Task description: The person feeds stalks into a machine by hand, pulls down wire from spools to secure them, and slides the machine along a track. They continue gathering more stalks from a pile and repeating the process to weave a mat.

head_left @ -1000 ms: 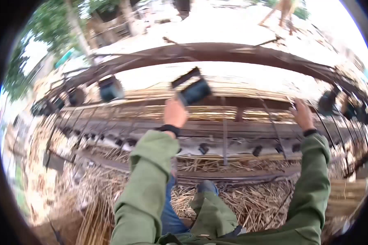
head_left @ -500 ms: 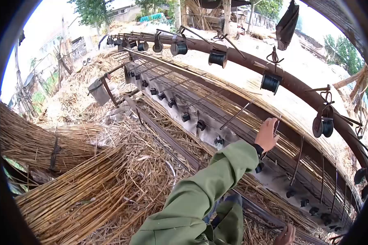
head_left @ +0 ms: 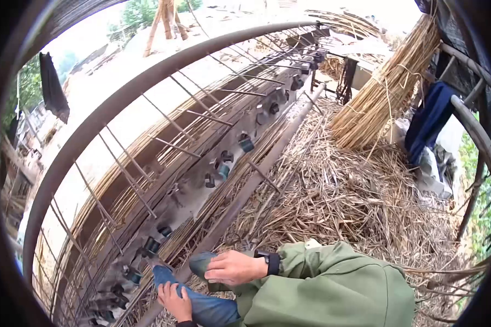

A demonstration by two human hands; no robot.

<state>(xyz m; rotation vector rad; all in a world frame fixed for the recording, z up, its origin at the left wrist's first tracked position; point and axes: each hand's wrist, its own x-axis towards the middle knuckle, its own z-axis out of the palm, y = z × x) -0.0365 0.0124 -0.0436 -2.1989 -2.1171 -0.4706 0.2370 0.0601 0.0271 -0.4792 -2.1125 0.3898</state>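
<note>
My left hand (head_left: 174,301) rests on the shin of my blue jeans (head_left: 208,308), low in the view, with its fingers spread and nothing in them. Above and to the right of it lies my right hand (head_left: 232,268), fingers loosely stretched over the knee. A dark watch (head_left: 271,262) sits on the right wrist below a green sleeve (head_left: 333,283). Beside my left hand runs the reed weaving frame, its beam lined with black thread spools (head_left: 151,245). Thin metal rods (head_left: 128,174) reach from it towards a curved rusty pipe (head_left: 101,95).
A bound reed bundle (head_left: 390,82) stands upright at the upper right, near dark blue cloth (head_left: 428,122) on a rail. Loose straw (head_left: 343,191) covers the ground to my right. A long metal bar (head_left: 256,180) lies between the straw and the frame.
The view has swung right along the frame. The outstretched hand has come back from the frame, and both hands now rest on my legs.
</note>
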